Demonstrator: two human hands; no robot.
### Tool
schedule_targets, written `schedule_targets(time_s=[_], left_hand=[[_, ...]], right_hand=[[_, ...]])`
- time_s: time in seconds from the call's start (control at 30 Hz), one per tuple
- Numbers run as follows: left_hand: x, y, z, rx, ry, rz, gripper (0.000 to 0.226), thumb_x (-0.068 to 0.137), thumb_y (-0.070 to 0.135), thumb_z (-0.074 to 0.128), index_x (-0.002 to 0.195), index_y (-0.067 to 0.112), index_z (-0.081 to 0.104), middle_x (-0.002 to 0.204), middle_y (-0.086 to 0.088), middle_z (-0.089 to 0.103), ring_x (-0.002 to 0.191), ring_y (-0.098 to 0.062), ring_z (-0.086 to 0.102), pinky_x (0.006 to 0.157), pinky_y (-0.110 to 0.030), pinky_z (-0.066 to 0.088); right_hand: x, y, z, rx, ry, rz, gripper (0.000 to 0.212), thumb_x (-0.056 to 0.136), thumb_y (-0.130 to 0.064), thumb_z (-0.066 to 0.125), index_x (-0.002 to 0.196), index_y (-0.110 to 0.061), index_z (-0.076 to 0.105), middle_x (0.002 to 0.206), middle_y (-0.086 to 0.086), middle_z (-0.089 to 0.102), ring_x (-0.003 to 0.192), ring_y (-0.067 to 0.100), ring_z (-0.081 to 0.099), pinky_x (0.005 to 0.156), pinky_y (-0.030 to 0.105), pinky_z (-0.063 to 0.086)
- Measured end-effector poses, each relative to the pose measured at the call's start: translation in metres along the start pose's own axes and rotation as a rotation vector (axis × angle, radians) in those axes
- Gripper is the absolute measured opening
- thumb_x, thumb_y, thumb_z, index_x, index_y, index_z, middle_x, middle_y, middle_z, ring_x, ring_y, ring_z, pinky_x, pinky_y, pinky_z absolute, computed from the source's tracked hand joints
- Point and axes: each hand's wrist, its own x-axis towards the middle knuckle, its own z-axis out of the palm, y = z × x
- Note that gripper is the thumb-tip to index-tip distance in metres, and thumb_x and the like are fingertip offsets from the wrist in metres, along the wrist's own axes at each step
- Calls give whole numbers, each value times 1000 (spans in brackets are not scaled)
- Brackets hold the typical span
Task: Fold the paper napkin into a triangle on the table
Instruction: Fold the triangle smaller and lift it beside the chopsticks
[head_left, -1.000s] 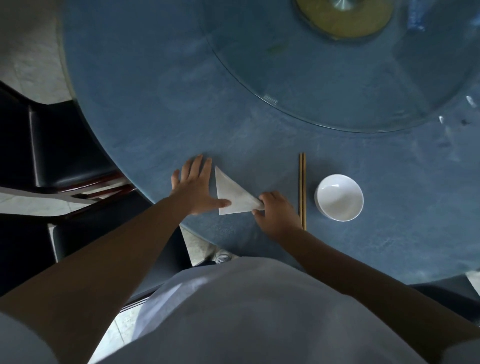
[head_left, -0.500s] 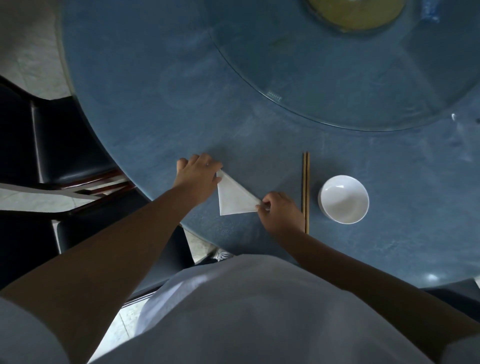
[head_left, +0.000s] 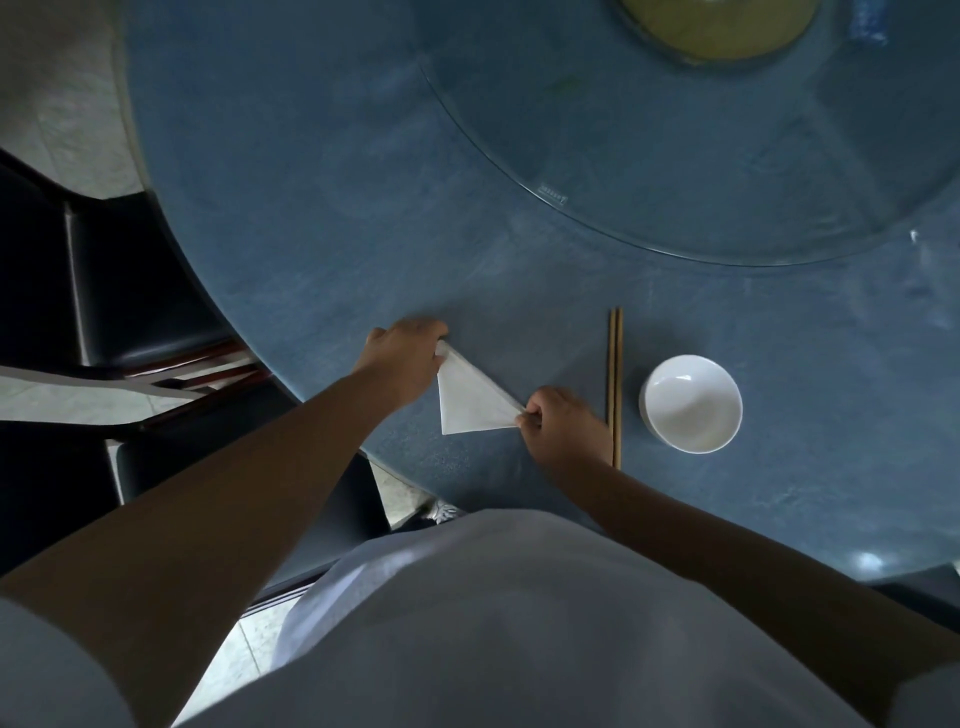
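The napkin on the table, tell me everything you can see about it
The paper napkin is white, thin and already folded into a triangle, lying on the blue table near its front edge. One point aims away from the person, one toward the chopsticks, and a squarer corner sits nearest the person. The left hand grips the far point; the right hand pinches the point on the chopstick side. Nothing else touches it.

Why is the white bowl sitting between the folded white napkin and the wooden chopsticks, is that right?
Not quite. In the head view the pair of wooden chopsticks lies in the middle, between the folded white paper napkin and the round white bowl. The bowl sits furthest right on the blue table. The left hand and right hand each pinch a napkin corner.
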Motion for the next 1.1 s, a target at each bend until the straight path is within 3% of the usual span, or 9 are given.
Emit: schedule_targets(time_s=[0.37,0.6,0.73,0.83,0.9,1.0,1.07,1.1], left_hand=[[1,1,-5,4,47,-90,14,94,21,50,93,23,64,97,-2,63,86,-24,58,83,-37,41],[-5,4,-13,-161,21,-32,9,90,18,52,88,21,61,98,-1,59,88,-25,59,76,-40,53],[-16,4,-19,-293,16,22,6,86,18,57,84,22,60,95,1,64,88,-19,61,76,-41,55],[-25,5,-23,-340,-18,61,10,85,20,58,81,29,59,90,9,63,81,-6,59,70,-32,52],[-29,8,-25,-350,-29,105,9,85,19,60,83,28,60,89,10,63,78,-5,59,66,-28,48],[-37,12,-28,-433,-13,132,11,85,15,61,83,26,61,85,9,64,76,-6,60,65,-28,47],[-43,14,-30,-538,0,118,15,86,14,61,81,28,62,85,5,66,75,-8,60,65,-30,49],[-46,16,-30,-604,6,100,17,86,14,61,80,30,61,86,2,67,75,-9,60,66,-29,49]], right_hand=[[-1,2,1,17,20,-18,16,85,-34,56,75,-29,45,80,-7,48,74,15,42,64,29,31],[-1,3,0,33,25,-33,12,84,-36,56,82,-24,55,88,-2,58,85,24,55,66,29,33],[-3,4,-3,115,94,-66,40,81,-45,58,111,-19,57,110,3,60,101,26,55,77,33,42],[2,-3,-5,165,9,-128,69,75,-53,61,133,-18,47,133,4,53,118,27,44,95,41,39],[7,-9,-5,145,-71,-160,74,73,-52,68,136,-20,45,138,1,49,122,28,38,97,43,36],[15,-15,-5,118,-104,-185,49,78,-43,70,121,-22,59,130,-1,54,120,27,39,96,40,35],[17,-18,-9,166,-113,-203,18,84,-34,66,91,-18,64,102,0,61,104,26,50,83,34,39],[16,-20,-12,207,-139,-195,19,86,-31,65,75,-18,56,83,-1,58,88,25,53,70,31,37]])
